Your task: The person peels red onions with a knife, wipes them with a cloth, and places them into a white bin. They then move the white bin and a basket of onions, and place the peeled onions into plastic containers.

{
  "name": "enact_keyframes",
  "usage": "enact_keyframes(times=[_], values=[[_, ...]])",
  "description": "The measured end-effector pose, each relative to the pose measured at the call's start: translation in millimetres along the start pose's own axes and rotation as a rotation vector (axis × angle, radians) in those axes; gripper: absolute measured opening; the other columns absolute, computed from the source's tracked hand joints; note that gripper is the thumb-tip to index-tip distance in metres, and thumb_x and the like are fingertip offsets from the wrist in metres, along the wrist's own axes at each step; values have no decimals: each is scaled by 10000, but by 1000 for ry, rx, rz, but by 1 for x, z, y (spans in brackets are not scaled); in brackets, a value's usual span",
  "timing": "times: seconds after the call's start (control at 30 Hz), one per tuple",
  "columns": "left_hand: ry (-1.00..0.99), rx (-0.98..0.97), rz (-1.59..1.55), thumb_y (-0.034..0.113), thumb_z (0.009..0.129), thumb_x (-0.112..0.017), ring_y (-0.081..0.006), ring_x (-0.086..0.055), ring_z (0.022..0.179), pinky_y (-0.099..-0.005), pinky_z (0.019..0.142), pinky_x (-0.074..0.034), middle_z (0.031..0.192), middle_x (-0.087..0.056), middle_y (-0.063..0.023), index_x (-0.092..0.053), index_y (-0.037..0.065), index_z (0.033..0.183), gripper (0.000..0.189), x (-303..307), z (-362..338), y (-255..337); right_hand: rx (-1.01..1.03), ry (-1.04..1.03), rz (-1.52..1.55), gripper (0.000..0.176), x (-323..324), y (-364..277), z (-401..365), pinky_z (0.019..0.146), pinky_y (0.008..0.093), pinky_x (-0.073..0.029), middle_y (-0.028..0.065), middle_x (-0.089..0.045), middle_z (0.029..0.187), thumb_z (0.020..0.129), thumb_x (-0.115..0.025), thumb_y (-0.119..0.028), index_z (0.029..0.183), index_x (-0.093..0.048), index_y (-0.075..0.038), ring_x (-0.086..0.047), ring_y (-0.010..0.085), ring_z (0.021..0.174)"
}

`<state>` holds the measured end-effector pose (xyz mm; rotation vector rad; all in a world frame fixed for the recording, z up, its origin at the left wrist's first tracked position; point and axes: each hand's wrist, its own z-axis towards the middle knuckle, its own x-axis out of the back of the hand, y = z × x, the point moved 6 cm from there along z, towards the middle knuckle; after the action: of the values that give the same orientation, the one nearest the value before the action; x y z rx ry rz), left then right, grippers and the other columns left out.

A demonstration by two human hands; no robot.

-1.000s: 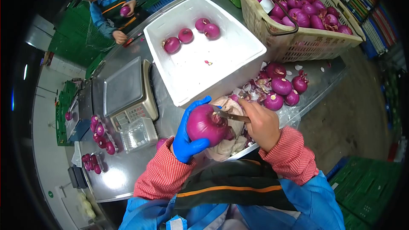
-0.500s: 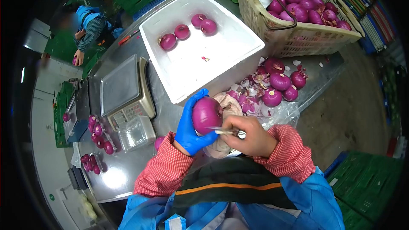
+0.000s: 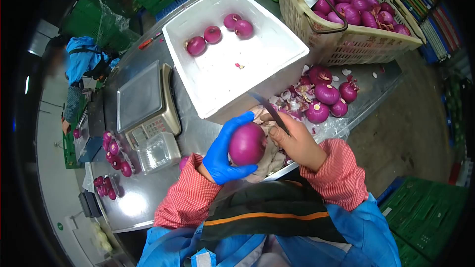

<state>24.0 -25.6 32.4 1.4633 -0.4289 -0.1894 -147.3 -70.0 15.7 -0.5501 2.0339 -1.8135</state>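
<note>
While the left hand (image 3: 222, 155), in a blue glove, is cupping a big onion (image 3: 246, 143) near the middle of the table's near edge, the right hand (image 3: 299, 143) is holding a knife (image 3: 269, 109). The left grip is curling around the big onion's left side, thumb and fingers spreading apart; the right grip is closing on the knife, whose blade is angling far and left, toward a white box (image 3: 225, 76). A crumpled cloth (image 3: 272, 157) is lying under and between the hands.

Just right of the cloth, peelings (image 3: 293, 103) are piling up, and loose onions (image 3: 326, 94) are resting beside them on the table (image 3: 141, 202). Four onions (image 3: 213, 34) are sitting in the white box. A basket (image 3: 341, 52) is holding many more at far right. On the left, a scale (image 3: 141, 91) is standing beside the white box, with a clear tray (image 3: 159, 153) lying against its near end. At far left, another person (image 3: 84, 62) is leaning beside the table.
</note>
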Motion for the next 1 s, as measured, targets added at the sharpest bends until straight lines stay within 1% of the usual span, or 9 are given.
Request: enact_keyframes(times=[0.1, 0.17, 0.23, 0.37, 0.4, 0.53, 0.63, 0.77, 1.0], values=[[-111, -199, 627, 165, 715, -837, -322, -386, 1376, -454, 1141, -311, 1498, -361, -156, -297, 46, 1488, 950, -13, 11, 33, -39, -180, 273, 500, -8, 15, 6, 849, 353, -478, 105, -642, 1009, 935, -649, -250, 1344, -482, -17, -620, 235, 957], [84, -132, 336, 176, 744, -829, -319, -383, 1375, -455, 1142, -317, 1510, -341, -149, -260, 73, 1509, 959, -5, 10, 28, -98, -237, 455, 570, -7, 18, 6, 783, 326, -442, 70, -596, 1001, 932, -649, -242, 1399, -408, -19, -554, 177, 882], [293, 35, -104, 188, 752, -831, -313, -381, 1377, -452, 1140, -327, 1507, -342, -147, -236, 84, 1518, 976, -2, -10, -13, -101, -182, 633, 629, -5, 36, 2, 497, 242, -374, 36, -532, 866, 926, -657, -242, 1433, -347, -35, -443, 85, 566], [268, 249, -919, 276, 821, -778, -288, -413, 1358, -420, 1106, -394, 1499, -341, -147, -210, 59, 1515, 922, -27, -23, -81, 224, 11, 146, 744, -14, 34, 0, 813, 295, -495, 146, -580, 1179, 869, -736, -255, 1447, -334, -16, -612, 172, 914], [312, 239, -944, 298, 849, -746, -285, -449, 1330, -411, 1100, -407, 1471, -384, -150, -246, 44, 1497, 857, -28, -19, -42, 273, 66, 47, 743, -19, 28, -2, 910, 305, -488, 154, -589, 1220, 857, -754, -263, 1435, -362, -9, -621, 189, 1018], [329, 202, -792, 291, 852, -735, -272, -497, 1288, -406, 1092, -420, 1387, -486, -143, -322, 38, 1459, 776, -17, -20, -61, -13, 38, -378, 593, -10, 9, -4, 688, 301, -501, 91, -651, 958, 821, -778, -252, 1302, -529, -13, -620, 129, 777], [248, 320, -921, 329, 866, -710, -270, -515, 1268, -399, 1080, -430, 1375, -493, -146, -320, 28, 1456, 769, -27, -22, -57, 393, 111, -494, 477, -9, -19, 1, 613, 309, -474, 110, -642, 869, 814, -769, -211, 1204, -595, 1, -597, 148, 678], [175, 443, -1100, 369, 882, -679, -271, -550, 1220, -395, 1060, -442, 1350, -510, -153, -338, 10, 1440, 746, -42, -23, -56, 220, 114, -345, 284, -9, 0, 18, 701, 370, -525, 142, -666, 824, 870, -671, -213, 1079, -660, -20, -676, 307, 811], [177, 362, -727, 260, 848, -728, -270, -552, 1207, -384, 1046, -442, 1352, -502, -144, -376, 40, 1418, 706, -38, -6, -75, 165, 374, -120, 277, 19, 24, 0, 778, 331, -508, 130, -687, 983, 924, -633, -165, 1135, -600, 10, -661, 204, 882]])
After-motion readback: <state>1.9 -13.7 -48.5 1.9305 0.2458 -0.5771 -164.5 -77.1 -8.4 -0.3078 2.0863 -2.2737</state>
